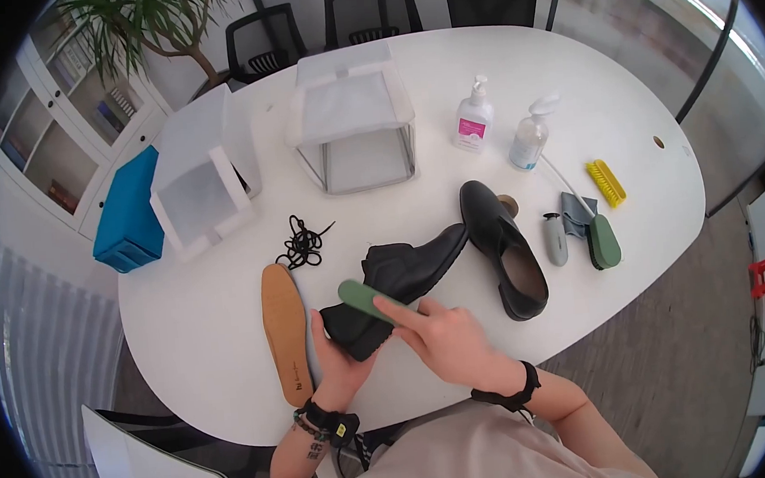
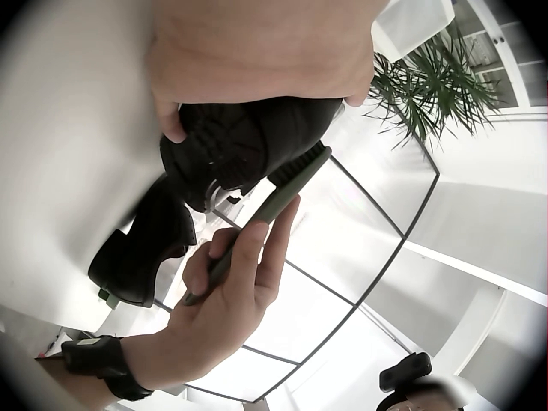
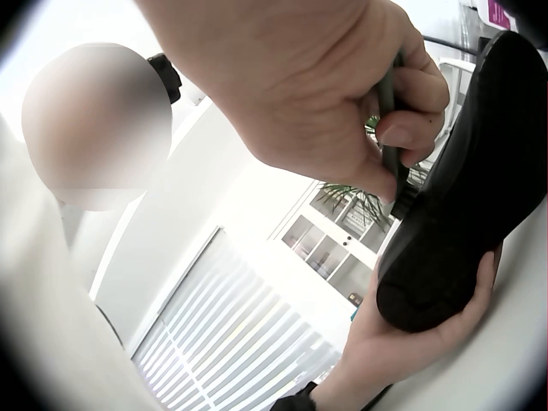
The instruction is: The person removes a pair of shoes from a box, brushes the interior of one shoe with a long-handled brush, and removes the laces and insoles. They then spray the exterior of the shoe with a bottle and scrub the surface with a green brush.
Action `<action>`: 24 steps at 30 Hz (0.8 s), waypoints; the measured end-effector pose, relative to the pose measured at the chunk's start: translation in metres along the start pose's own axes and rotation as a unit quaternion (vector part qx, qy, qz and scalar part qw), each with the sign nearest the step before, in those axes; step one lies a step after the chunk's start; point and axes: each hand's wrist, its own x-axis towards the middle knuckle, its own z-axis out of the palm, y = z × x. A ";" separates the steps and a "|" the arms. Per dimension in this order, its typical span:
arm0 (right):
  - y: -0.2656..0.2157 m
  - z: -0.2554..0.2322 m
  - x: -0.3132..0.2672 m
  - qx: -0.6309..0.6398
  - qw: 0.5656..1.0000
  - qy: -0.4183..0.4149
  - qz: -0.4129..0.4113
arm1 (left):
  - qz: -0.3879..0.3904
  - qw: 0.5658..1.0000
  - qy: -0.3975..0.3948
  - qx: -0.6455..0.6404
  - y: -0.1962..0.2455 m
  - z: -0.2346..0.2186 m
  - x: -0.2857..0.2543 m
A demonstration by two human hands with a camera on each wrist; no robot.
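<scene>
My left hand [image 1: 344,372] grips a black leather shoe [image 1: 416,268] round its heel. The shoe is turned on its side, its toe pointing to the far right. In my right hand [image 1: 454,346] is a green-backed shoe brush [image 1: 360,296], with the index finger laid along its back. Dark bristles [image 3: 406,202] meet the side of the shoe near the heel in the right wrist view. The second black shoe [image 1: 481,218] stands to the right, close to the held shoe's toe. A tan insole [image 1: 286,336] and a bundle of black laces [image 1: 304,243] lie to the left.
Two translucent boxes [image 1: 350,107] and a blue case [image 1: 129,214] stand at the back left. A pump bottle [image 1: 474,119] and a spray bottle [image 1: 529,142] are farther back. On the right lie a yellow brush [image 1: 606,183], a grey cloth [image 1: 576,215] and another green brush [image 1: 605,244].
</scene>
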 end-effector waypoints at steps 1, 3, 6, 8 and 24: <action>-0.002 0.000 -0.003 -0.002 1.000 -0.013 0.000 | 0.002 1.000 -0.002 -0.001 0.000 0.000 -0.001; -0.012 0.010 -0.016 0.013 0.999 -0.021 -0.039 | 0.006 0.998 -0.042 0.046 0.001 0.007 -0.006; -0.014 0.012 -0.023 0.023 0.997 -0.023 -0.072 | -0.001 0.999 -0.030 0.037 0.003 0.013 -0.009; -0.006 0.007 -0.014 -0.021 1.000 0.018 0.013 | 0.002 0.999 -0.023 0.028 0.004 0.014 -0.008; -0.008 -0.002 -0.013 -0.028 0.998 0.043 0.029 | -0.001 1.000 -0.023 0.002 0.000 0.000 0.001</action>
